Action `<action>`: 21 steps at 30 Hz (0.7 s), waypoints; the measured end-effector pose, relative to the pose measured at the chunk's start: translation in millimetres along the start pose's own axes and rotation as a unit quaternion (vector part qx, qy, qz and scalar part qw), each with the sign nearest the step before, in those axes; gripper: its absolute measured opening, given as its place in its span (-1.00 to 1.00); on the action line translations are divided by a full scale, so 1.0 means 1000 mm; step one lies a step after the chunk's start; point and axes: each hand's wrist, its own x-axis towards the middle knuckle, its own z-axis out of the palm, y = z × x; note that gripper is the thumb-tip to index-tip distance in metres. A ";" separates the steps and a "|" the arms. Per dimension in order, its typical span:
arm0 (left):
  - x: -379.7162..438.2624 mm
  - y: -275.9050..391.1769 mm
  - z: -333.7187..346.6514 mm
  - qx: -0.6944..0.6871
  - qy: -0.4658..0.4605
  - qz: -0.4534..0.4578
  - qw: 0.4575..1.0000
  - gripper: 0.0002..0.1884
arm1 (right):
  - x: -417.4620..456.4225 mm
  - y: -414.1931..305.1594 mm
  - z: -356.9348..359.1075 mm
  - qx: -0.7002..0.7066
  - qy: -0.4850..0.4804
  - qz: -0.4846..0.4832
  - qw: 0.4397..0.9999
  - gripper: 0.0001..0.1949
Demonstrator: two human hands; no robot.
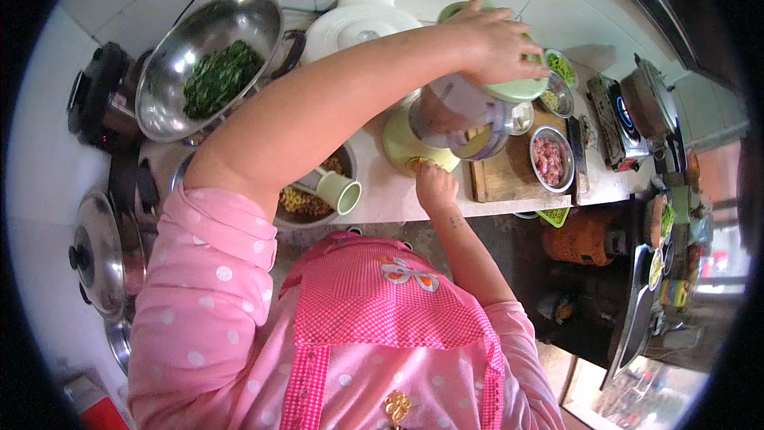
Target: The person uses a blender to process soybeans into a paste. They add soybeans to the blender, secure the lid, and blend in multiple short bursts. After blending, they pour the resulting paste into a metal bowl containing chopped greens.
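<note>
A food processor with a pale green base stands on the counter in front of me. Its clear bowl holds contents I cannot make out. My left hand reaches across and spreads its fingers over the pale green lid, pressing on it. Down at the front of the base, the fingers of my right hand grip the control knob, which they mostly hide. A pale green food pusher lies across a metal pot of chopped yellow and brown food, partly behind my left forearm.
On the left, a steel wok holds leafy greens. A wooden cutting board carries a bowl of raw meat, beside a cleaver. Farther right, a gas stove burns with a blue flame under a pot.
</note>
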 end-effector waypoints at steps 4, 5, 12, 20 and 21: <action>-0.001 0.003 -0.002 -0.016 -0.004 -0.016 1.000 -0.38 | 0.003 -0.017 -0.008 -0.048 -0.047 0.028 0.997 -0.69; -0.002 0.005 -0.003 -0.022 -0.006 -0.022 1.000 -0.38 | 0.004 -0.020 -0.009 -0.057 -0.056 0.028 0.996 -0.69; -0.002 0.002 -0.007 -0.018 -0.035 -0.022 0.999 -0.34 | 0.007 -0.031 -0.007 -0.022 -0.045 0.125 0.991 -0.63; -0.004 0.001 -0.008 -0.035 -0.042 -0.029 0.998 -0.31 | 0.012 -0.027 0.008 0.045 -0.049 0.186 0.980 -0.61; -0.003 0.000 -0.010 -0.038 -0.050 -0.028 0.998 -0.31 | 0.010 -0.030 0.004 0.052 -0.047 0.201 0.977 -0.61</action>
